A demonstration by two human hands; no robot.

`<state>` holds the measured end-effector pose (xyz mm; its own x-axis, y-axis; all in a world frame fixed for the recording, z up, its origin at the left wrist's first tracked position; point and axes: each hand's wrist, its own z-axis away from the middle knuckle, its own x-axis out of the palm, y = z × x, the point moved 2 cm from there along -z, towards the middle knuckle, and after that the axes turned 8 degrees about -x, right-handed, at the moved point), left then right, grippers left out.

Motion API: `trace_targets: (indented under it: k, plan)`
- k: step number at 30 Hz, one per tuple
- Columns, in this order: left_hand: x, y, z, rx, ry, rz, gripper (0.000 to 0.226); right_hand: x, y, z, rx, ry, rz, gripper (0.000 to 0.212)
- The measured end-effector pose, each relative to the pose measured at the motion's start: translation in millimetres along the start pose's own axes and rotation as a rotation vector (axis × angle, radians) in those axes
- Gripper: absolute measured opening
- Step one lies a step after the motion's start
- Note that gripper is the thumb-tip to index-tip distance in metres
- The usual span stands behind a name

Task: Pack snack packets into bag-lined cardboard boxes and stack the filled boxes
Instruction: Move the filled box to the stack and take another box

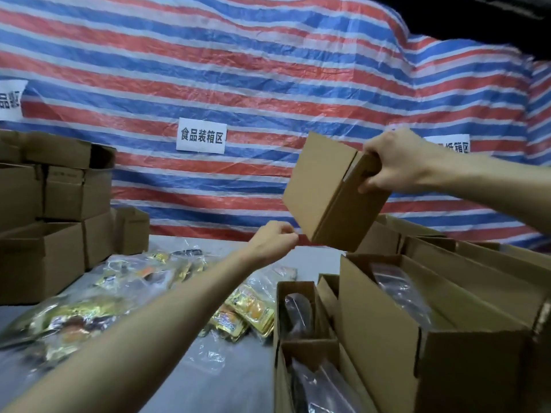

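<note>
My right hand (390, 165) grips the top edge of a small brown cardboard box (325, 192) and holds it tilted in the air above the table's right side. My left hand (274, 239) reaches up just left of the box's lower corner, fingers curled, with nothing visible in it. Snack packets (247, 314) in yellow and gold wrappers lie in clear bags on the grey table (208, 380). Open bag-lined boxes (387, 323) stand at the right, plastic showing inside.
A stack of closed and open cardboard boxes (53, 204) fills the table's left side. A red, white and blue striped tarp (238, 70) with white paper signs (201, 135) hangs behind the table. More open boxes (492, 263) stand at the far right.
</note>
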<state>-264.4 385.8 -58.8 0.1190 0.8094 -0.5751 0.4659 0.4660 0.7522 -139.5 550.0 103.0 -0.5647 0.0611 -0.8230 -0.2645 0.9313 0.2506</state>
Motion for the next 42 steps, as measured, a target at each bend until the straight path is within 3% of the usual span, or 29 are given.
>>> trace_targets:
  k: [4, 8, 14, 17, 23, 27, 32, 36, 42]
  plan:
    - [49, -15, -29, -0.034, -0.19, -0.073, 0.032, 24, 21, -4, 0.021, -0.044, 0.059, 0.042]
    - [94, -21, -46, -0.1, -0.321, -0.068, 0.033, 45, 29, -1, 0.0, -0.145, 0.086, 0.042]
    - [132, -31, -48, -0.051, -0.497, -0.45, 0.051, 74, 29, 4, -0.012, -0.238, 0.171, 0.032]
    - [131, -35, -45, -0.014, -0.444, -0.564, 0.052, 78, 27, 5, -0.004, -0.261, 0.15, 0.026]
    - [120, -28, -42, 0.026, -0.309, -0.471, 0.03, 76, 27, 9, 0.02, -0.305, 0.161, 0.026]
    - [121, -31, -40, -0.002, -0.315, -0.51, 0.031, 81, 23, 11, 0.016, -0.368, 0.188, 0.025]
    - [119, -31, -33, 0.01, -0.328, -0.364, 0.026, 83, 19, 14, 0.034, -0.4, 0.143, 0.034]
    - [118, -30, -32, 0.02, -0.307, -0.34, 0.018, 80, 17, 16, 0.002, -0.431, 0.14, 0.023]
    - [118, -32, -36, 0.013, -0.317, -0.34, 0.035, 73, 17, 17, -0.034, -0.528, 0.131, 0.016]
